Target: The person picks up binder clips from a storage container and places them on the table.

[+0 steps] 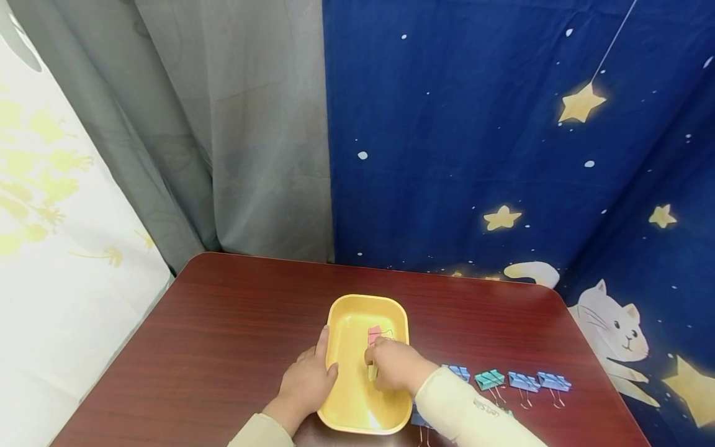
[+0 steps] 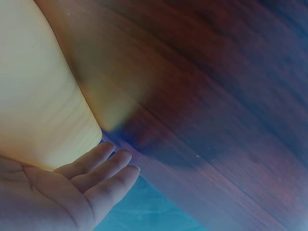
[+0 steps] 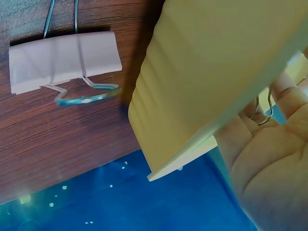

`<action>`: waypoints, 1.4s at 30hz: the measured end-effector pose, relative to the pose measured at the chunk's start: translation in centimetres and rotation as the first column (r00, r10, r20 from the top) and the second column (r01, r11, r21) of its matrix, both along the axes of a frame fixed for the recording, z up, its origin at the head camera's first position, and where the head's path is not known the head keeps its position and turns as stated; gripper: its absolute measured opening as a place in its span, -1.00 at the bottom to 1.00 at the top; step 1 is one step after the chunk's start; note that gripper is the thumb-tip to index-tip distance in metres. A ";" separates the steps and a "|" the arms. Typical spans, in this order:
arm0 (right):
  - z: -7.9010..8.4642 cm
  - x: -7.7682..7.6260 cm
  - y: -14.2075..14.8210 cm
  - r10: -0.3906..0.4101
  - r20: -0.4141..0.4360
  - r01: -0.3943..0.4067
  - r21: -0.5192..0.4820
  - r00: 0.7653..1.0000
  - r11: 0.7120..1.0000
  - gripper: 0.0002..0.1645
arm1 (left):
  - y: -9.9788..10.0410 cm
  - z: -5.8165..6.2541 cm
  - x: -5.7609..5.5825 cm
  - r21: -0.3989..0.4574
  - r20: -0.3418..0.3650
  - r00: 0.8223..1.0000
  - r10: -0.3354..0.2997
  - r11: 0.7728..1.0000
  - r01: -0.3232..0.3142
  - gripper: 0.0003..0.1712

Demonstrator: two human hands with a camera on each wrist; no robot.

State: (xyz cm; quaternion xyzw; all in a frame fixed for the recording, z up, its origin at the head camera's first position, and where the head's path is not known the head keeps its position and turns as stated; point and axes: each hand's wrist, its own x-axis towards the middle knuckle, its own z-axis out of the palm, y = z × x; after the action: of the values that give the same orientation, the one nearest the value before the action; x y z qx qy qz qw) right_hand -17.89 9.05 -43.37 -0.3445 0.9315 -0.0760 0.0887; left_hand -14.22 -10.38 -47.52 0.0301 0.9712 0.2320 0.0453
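A yellow tray [image 1: 346, 406] stands on the table. My left hand [image 1: 304, 382] rests against the tray's left side with the thumb by the rim; the left wrist view shows its fingers extended. My right hand [image 1: 396, 366] reaches over the right rim with curled fingers and grips a binder clip, mostly hidden. The clip's wire handles [image 3: 263, 113] show by the fingers in the right wrist view. Just beyond these fingers, a pink binder clip [image 1: 375, 333] is in the tray. A pale pink binder clip [image 3: 65, 62] lies on the table outside the tray wall.
Right of the tray lie a teal binder clip [image 1: 490, 379] and several blue ones, among them a blue binder clip [image 1: 524, 380]. The right sleeve [image 1: 469, 406] covers part of this area. Grey and blue curtains [image 1: 436, 155] hang behind the table [image 1: 234, 323].
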 end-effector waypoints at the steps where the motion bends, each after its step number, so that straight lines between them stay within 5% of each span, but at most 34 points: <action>1: 0.0 0.0 0.0 -0.003 0.003 0.003 -0.001 1.000 1.000 -0.68 | 0.0 0.0 0.0 -0.001 0.001 1.000 -0.001 1.000 0.001 -0.14; 42: 2.1 0.6 4.1 0.014 -0.236 -0.062 -0.196 0.972 0.979 -0.68 | -0.1 -0.2 -0.1 -0.002 -0.010 1.000 -0.008 1.000 0.008 -0.15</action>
State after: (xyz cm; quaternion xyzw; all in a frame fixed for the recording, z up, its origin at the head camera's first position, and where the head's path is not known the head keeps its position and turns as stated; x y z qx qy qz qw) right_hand -17.26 13.15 -41.22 -0.3760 0.9161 -0.1274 -0.0557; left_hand -14.33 -10.45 -47.67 0.0353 0.9716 0.2304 0.0413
